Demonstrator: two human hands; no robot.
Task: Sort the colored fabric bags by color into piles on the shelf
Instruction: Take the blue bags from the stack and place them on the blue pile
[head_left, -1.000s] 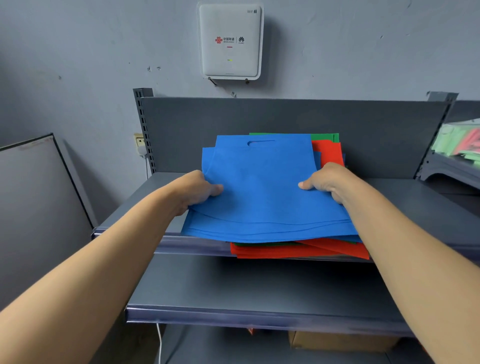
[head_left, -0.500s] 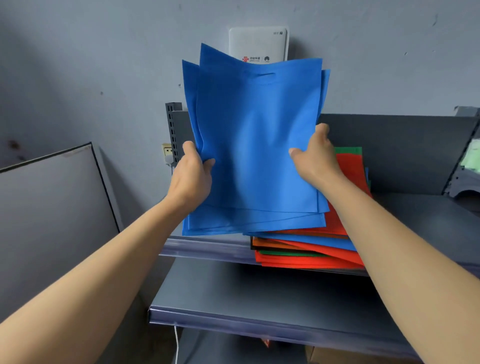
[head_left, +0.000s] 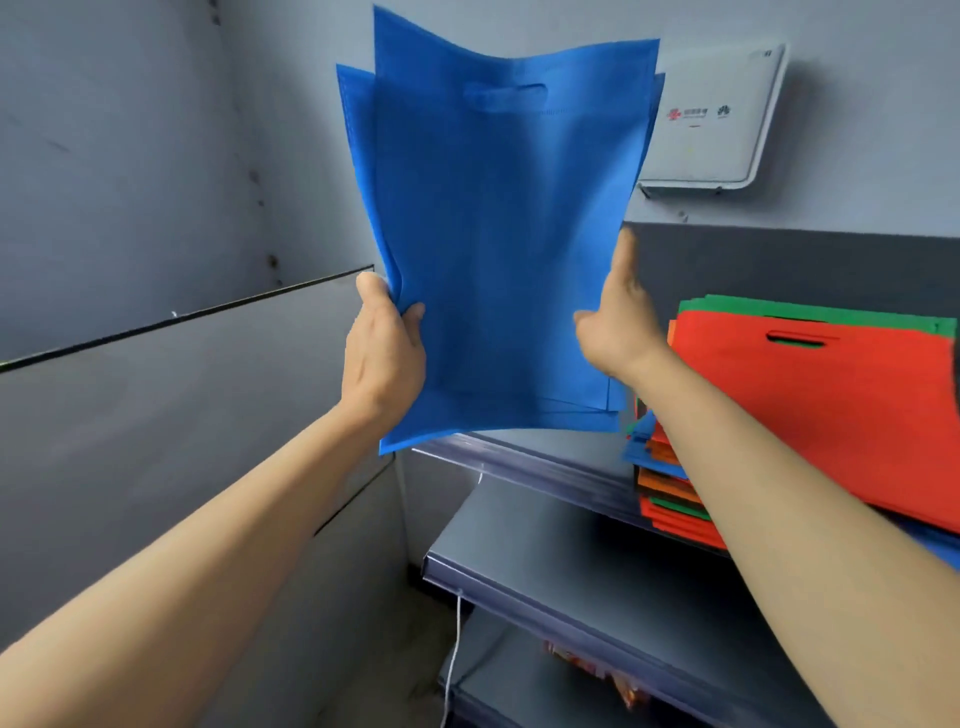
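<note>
A: Blue ones, where are they seen?

B: A bundle of blue fabric bags (head_left: 498, 249) is held upright in the air in front of the wall, handle cut-out at the top. Its lower edge is seen over the left end of the upper shelf (head_left: 550, 460).

A: Grip?

B: The bundle's left edge is clasped by the left hand (head_left: 382, 358), thumb in front. The right edge is pinched by the right hand (head_left: 618, 327), thumb on the front face, index finger raised along the edge.

A: Rest of the bags?

B: A mixed pile (head_left: 670, 499) is left on the upper shelf to the right. It is topped by a red bag (head_left: 831, 415), with a green bag (head_left: 831, 312) showing behind it and blue, orange and green edges lower down.

A: Anything else?

B: A white wall box (head_left: 717, 114) is partly covered by the bundle. A lower shelf (head_left: 597, 582) is seen below, and a grey panel (head_left: 156, 415) at left.
</note>
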